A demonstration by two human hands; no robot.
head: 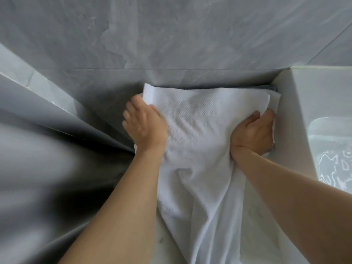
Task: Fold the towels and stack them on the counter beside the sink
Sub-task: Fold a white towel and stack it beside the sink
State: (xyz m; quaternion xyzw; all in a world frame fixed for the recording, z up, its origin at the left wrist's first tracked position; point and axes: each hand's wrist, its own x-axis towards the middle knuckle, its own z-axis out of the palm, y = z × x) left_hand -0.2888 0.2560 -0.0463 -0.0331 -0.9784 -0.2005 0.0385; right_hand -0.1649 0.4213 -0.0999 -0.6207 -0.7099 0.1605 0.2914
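A white towel [200,119] lies spread on the white counter [253,216] against the grey wall, its near end trailing toward me in loose folds. My left hand [144,122] grips the towel's left edge, fingers curled round the cloth. My right hand [255,130] grips the right edge, fingers wrapped under the fabric. A sliver of a grey towel [272,88] shows beneath the white one at the back right corner.
The white sink basin [327,149] rises directly right of the towel. A grey marble wall [171,35] stands behind. On the left a grey ledge or frame [57,115] runs diagonally, blurred.
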